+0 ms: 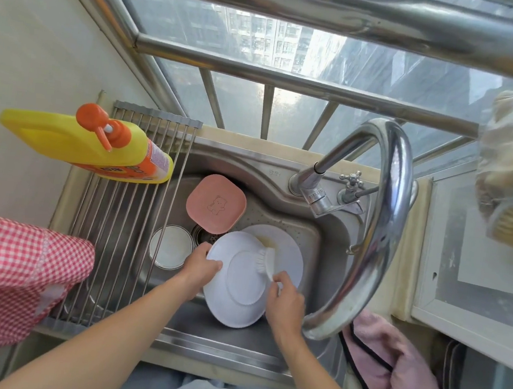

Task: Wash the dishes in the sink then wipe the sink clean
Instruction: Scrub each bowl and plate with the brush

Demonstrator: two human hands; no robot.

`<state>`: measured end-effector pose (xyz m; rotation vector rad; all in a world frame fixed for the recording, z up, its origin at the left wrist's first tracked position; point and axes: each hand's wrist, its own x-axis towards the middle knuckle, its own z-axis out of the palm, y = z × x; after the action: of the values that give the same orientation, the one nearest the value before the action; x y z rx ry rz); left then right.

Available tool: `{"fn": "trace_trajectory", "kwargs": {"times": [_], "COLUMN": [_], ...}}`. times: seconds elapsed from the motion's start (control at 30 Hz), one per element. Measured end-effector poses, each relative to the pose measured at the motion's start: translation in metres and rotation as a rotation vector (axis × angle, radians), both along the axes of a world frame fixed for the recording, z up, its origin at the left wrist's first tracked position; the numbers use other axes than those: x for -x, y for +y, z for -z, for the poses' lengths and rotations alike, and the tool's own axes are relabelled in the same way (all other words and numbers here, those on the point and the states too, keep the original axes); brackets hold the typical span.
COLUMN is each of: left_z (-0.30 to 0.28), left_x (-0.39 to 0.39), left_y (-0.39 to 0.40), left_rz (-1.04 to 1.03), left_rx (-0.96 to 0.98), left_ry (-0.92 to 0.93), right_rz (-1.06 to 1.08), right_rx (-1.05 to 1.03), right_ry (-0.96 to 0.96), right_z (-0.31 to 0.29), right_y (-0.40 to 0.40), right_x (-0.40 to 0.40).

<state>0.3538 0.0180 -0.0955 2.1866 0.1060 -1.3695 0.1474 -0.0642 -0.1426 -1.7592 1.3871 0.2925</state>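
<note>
Left hand [200,266] pinches white plate [240,283] rim; right hand [285,298] pinches brush [265,259], bristles on plate's far edge, handle pointing toward person.

Print shows on the yellow bottle's [85,143] orange label, too blurred to read. Small stamped marks sit on the sink [275,173] rim and the tap [316,194] base, also unreadable.

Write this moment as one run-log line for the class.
stage: scrubbing | left hand: holds plate tilted | right hand: holds brush, bristles on plate | waiting in sink: pink dish, bowl, second plate
</note>
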Motion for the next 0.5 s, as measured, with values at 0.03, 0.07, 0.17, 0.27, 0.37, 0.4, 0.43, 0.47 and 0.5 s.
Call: {"fn": "trace_trajectory", "kwargs": {"times": [0.03, 0.07, 0.17, 0.27, 0.37, 0.4, 0.43, 0.47, 0.5], "left_z": [0.0, -0.001, -0.001, -0.003, -0.006, -0.007, -0.007, -0.006, -0.006], "left_x": [-0.001, -0.002, -0.005, -0.009, -0.012, -0.011, -0.01, -0.009, -0.006], "left_y": [0.0, -0.001, 0.0, 0.003, 0.001, 0.001, 0.0, -0.002, -0.003], "left_rz": [0.01, 0.017, 0.0, 0.03, 0.072, 0.075, 0.074, 0.077, 0.086], "left_rx": [-0.003, -0.005, -0.007, 0.019, 0.05, 0.053, 0.057, 0.061, 0.066], "left_ry": [-0.002, -0.002, -0.005, -0.007, -0.009, -0.01, -0.012, -0.016, -0.024], "right_rz": [0.042, 0.05, -0.144, -0.243, -0.117, -0.108, -0.145, -0.151, -0.148], "right_rx": [-0.01, -0.024, 0.011, 0.001, -0.023, -0.005, 0.011, 0.024, 0.02], "right_ry": [-0.005, -0.033, -0.176, -0.152, -0.017, 0.007, -0.012, -0.065, -0.128], "right_z": [0.001, -0.004, -0.023, -0.011, 0.015, 0.027, 0.025, 0.018, 0.004], "right_y": [0.0, 0.001, 0.006, -0.009, -0.025, -0.026, -0.025, -0.024, -0.023], "right_x": [0.002, -0.001, -0.017, -0.015, -0.001, 0.001, -0.002, -0.008, -0.016]}}
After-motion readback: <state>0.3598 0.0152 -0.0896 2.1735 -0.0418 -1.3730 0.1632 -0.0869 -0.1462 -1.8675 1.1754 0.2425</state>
